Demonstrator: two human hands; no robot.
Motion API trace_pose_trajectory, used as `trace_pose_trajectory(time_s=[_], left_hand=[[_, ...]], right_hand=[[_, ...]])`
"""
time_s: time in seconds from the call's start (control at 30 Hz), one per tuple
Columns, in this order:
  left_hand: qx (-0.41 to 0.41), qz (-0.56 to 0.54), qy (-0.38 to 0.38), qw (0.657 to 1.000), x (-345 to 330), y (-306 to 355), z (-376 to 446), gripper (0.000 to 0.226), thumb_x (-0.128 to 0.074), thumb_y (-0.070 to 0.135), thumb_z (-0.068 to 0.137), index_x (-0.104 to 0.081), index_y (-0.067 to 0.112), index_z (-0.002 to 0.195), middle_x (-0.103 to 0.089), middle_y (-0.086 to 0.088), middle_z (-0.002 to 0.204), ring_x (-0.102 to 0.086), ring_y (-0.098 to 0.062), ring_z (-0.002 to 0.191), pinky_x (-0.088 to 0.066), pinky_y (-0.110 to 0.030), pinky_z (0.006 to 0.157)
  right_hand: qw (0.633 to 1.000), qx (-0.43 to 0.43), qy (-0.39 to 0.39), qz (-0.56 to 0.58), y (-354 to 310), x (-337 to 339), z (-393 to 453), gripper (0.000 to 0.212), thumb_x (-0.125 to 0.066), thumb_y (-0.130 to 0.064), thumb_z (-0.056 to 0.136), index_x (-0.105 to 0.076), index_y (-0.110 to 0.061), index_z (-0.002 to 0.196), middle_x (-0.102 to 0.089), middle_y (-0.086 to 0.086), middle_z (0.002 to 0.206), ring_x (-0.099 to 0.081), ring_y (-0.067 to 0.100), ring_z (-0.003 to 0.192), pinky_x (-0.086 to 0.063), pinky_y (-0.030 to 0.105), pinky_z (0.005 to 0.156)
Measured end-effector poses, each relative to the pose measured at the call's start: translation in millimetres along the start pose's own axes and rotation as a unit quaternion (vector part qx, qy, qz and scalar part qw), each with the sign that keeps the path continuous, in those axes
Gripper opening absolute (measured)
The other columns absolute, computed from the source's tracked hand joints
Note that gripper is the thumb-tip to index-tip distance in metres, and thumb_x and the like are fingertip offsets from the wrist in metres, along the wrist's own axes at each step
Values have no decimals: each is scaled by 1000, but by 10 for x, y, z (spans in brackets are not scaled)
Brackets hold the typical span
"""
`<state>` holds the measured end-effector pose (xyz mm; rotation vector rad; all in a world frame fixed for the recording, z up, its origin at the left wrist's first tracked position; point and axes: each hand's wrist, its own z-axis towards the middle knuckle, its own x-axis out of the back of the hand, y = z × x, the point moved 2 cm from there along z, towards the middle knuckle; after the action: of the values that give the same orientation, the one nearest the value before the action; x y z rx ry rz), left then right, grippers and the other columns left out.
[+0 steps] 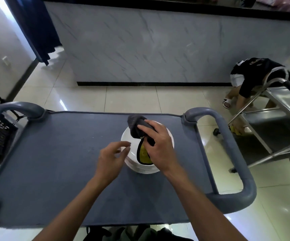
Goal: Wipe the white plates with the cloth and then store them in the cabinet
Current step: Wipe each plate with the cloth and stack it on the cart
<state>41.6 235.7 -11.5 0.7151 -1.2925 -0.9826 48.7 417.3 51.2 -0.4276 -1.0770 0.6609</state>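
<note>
Near the person, the left hand [113,154] hangs open w/ loose fingers just beside the stack of white plates [147,148] on the grey cart top [62,153]. The right hand [156,145] grips the dark cloth [137,126] over the top plate. Wiping looks only begun; no cabinet in view, so storing is all left, probably.

Cart top [53,153] lies bare across the frame's left and centre; plate stack [132,159] blocks centre-right; raised handles [234,153] fence both ends; steel trolley [280,119] crowds the right edge.
</note>
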Motion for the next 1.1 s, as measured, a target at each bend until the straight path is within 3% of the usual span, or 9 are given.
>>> trace_pose_trajectory(time_s=[0.2,0.33,0.47,0.6,0.73,0.83,0.93,1.0,1.1], left_hand=[[125,-280,39,951,529,-201,50,32,-60,23,100,-62,18,131,-75,-5,111,-74,-27,96,-63,-37,73],[190,-343,63,918,914,-469,51,37,-60,28,100,-57,24,137,-74,-10,113,-74,-32,96,-61,-36,71],[242,-350,82,901,1218,-807,86,38,-61,21,100,-57,21,138,-75,-8,110,-74,-34,94,-62,-39,69],[288,-344,63,892,1406,-1101,125,37,-57,9,101,-56,16,138,-76,-5,108,-75,-30,89,-61,-35,65],[334,-330,43,882,1536,-1380,210,39,-54,2,101,-54,12,139,-70,-9,109,-70,-28,79,-61,-35,62],[350,-305,20,886,1571,-1570,254,40,-54,0,100,-54,10,139,-69,-7,118,-71,-21,83,-61,-30,60],[344,-160,14,925,1622,-1752,291,37,-61,7,97,-61,14,134,-65,-8,130,-67,-25,109,-61,-42,83],[315,-76,8,946,1672,-1798,323,31,-63,11,95,-67,15,125,-69,-5,121,-67,-21,109,-54,-46,98],[270,-2,-14,963,1707,-1768,368,25,-64,15,93,-72,16,117,-70,-4,113,-66,-19,103,-51,-43,99]], right_hand=[[997,18,-61,31,-460,-578,148,53,-69,2,83,-64,-19,131,-58,2,137,-50,19,122,-42,24,105],[993,1,-99,66,-719,-1095,222,53,-67,5,81,-65,-17,129,-59,2,135,-53,20,121,-40,22,105],[984,-47,-154,81,-838,-1622,224,54,-65,6,79,-65,-15,129,-60,3,134,-52,21,122,-38,25,108],[978,-78,-189,50,-867,-2112,175,54,-65,5,79,-65,-15,129,-60,3,132,-52,23,121,-33,18,107],[970,-109,-218,16,-889,-2522,128,53,-65,1,80,-63,-14,131,-59,5,135,-52,27,121,-42,37,106],[959,-143,-245,-3,-887,-2718,71,54,-68,-8,84,-58,-13,137,-54,8,140,-49,30,125,-39,40,109],[942,-154,-292,-53,-847,-2790,10,60,-68,-20,86,-51,-17,143,-48,7,147,-43,30,132,-37,44,111],[934,-153,-312,-87,-823,-2781,-10,61,-67,-29,89,-47,-23,146,-45,4,150,-40,27,135,-39,46,109],[926,-152,-327,-110,-818,-2733,2,60,-63,-39,92,-43,-29,148,-42,0,152,-36,22,139,-37,44,109]])
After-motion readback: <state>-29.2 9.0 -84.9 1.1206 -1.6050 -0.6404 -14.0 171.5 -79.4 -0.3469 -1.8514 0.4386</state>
